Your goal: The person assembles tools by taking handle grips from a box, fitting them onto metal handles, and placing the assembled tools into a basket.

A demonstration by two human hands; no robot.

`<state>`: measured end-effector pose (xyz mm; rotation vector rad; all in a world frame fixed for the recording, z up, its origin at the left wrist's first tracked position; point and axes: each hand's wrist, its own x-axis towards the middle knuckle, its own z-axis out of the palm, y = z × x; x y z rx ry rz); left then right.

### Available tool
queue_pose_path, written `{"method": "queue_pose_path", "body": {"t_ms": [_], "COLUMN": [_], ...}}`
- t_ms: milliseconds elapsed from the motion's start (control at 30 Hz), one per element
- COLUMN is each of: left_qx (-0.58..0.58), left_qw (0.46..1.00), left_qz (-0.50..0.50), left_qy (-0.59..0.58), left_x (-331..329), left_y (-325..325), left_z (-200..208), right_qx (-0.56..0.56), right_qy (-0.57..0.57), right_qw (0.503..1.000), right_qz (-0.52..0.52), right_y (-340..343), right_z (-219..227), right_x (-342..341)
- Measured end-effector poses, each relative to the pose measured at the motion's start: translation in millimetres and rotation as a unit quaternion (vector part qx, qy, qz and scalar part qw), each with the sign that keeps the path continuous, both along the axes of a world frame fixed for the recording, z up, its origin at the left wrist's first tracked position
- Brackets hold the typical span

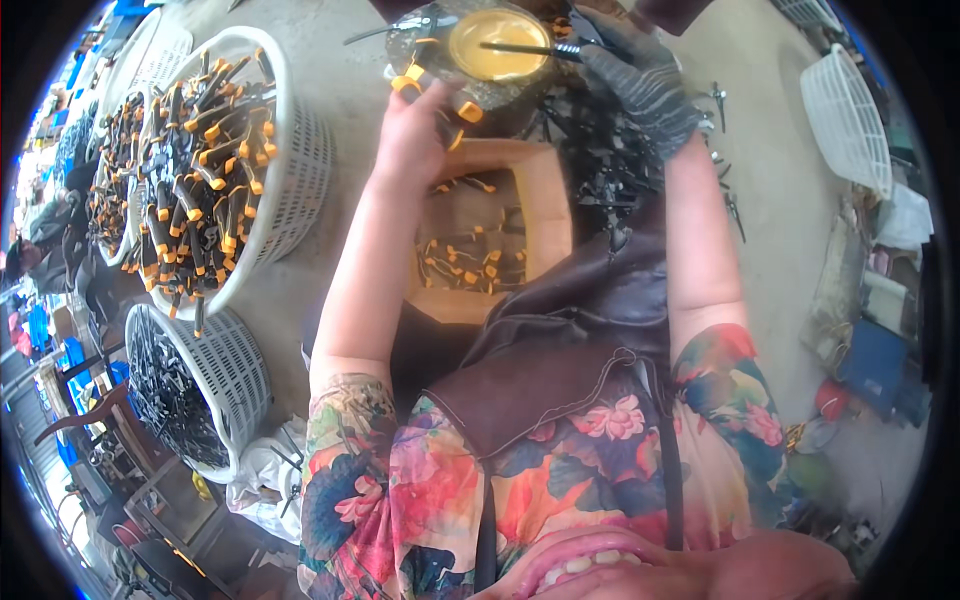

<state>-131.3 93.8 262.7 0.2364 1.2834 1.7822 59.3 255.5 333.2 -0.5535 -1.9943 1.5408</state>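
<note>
My bare left hand (415, 130) is closed around several black-and-orange handle sleeves (468, 112), which stick out between the fingers. A round dish of yellow liquid (480, 65) stands just beyond it. In a grey striped work glove, my right hand (645, 85) grips a dark rod-shaped tool (520, 48) with a ribbed section near the fingers. The rod's thin end lies over the yellow liquid; whether it dips in I cannot tell. Below my left hand an open cardboard box (550, 205) holds more black-and-orange sleeves (470, 262).
A white basket (290, 200) heaped with black-and-orange sleeves stands at left. Nearer is a basket of dark metal parts (165, 385). More dark metal parts (605, 150) are piled under my right forearm. A brown apron (570, 370) covers my lap; another white basket (850, 120) stands far right.
</note>
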Motion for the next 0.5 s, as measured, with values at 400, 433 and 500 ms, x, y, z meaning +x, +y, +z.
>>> {"method": "queue_pose_path", "body": {"t_ms": [400,433,500], "left_qx": [-0.005,0.003,-0.01], "left_qw": [1.0,1.0,1.0], "left_qz": [0.015,0.009,-0.001], "left_qy": [0.004,0.016,0.018], "left_x": [-4,-7,-1], "left_y": [24,22,27], "left_z": [-28,-34,-33], "right_qx": [0.174,0.17,0.155], "right_qy": [-0.099,-0.102,-0.071], "right_qw": [0.979,0.98,0.985], "right_qz": [-0.025,-0.02,-0.011], "right_y": [-2,-8,-7], "right_z": [-31,-36,-44], "right_x": [-35,-33,-31]}}
